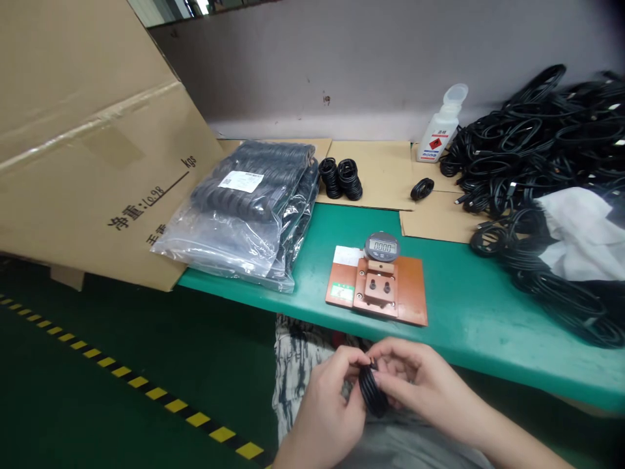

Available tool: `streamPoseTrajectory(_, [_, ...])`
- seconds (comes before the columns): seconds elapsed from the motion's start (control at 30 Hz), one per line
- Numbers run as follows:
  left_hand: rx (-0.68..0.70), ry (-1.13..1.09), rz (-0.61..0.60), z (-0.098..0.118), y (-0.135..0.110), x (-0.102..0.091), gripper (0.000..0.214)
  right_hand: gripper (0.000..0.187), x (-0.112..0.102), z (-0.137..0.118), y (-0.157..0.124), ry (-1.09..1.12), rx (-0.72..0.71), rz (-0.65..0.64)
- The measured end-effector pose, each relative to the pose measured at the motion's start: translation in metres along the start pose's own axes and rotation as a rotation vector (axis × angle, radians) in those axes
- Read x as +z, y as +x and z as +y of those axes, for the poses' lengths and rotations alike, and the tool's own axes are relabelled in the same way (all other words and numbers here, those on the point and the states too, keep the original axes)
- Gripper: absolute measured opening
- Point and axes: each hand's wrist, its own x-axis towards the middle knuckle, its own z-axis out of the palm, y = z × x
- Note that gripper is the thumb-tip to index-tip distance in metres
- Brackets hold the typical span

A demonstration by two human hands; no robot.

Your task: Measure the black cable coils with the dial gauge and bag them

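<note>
Between both hands, in front of the table edge, is a coiled black cable [373,391]. My left hand [336,394] is closed around the coil's left side, thumb and forefinger near its top. From the right, my right hand [415,378] pinches the coil's upper part; a small coppery tip shows there between the fingers. Just beyond the hands, a digital gauge [382,247] reading 0.000 is mounted on a reddish-brown base plate [413,286] with a copper-coloured block [379,290].
Bagged coiled cables [254,189] lie left on the green table [459,293], beside a big cardboard box [88,130]. Several coils [340,178] and a single coil [422,189] rest on cardboard. A white bottle [439,130], heaped black cables [532,143] and a white cloth [581,228] occupy the right.
</note>
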Motion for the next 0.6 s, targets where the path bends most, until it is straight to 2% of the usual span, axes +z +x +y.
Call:
streamPoseTrajectory(0.1, [0.004,-0.063,-0.027,0.001,-0.004,0.0,0.016,0.03,0.001,0.0,-0.002,0.069,-0.004,-0.009])
streamPoseTrajectory(0.17, [-0.016,-0.15,-0.028,0.001,-0.007,-0.001,0.021,0.031,0.002,0.0,-0.004,0.029,-0.065,0.029])
streamPoseTrajectory(0.27, [-0.063,-0.316,-0.061,0.0,-0.01,-0.003,0.032,0.027,0.001,0.0,-0.006,-0.143,-0.249,0.114])
streamPoseTrajectory(0.4, [-0.099,-0.465,-0.241,0.0,-0.007,-0.004,0.031,0.018,-0.001,-0.004,-0.006,-0.327,-0.481,0.185])
streamPoseTrajectory(0.47, [-0.1,-0.443,-0.252,0.0,-0.003,-0.001,0.026,0.016,-0.001,-0.006,-0.005,-0.357,-0.542,0.208])
streamPoseTrajectory(0.6, [-0.03,-0.199,-0.154,-0.004,0.002,0.006,0.026,0.015,0.0,-0.009,-0.006,-0.374,-0.583,0.205])
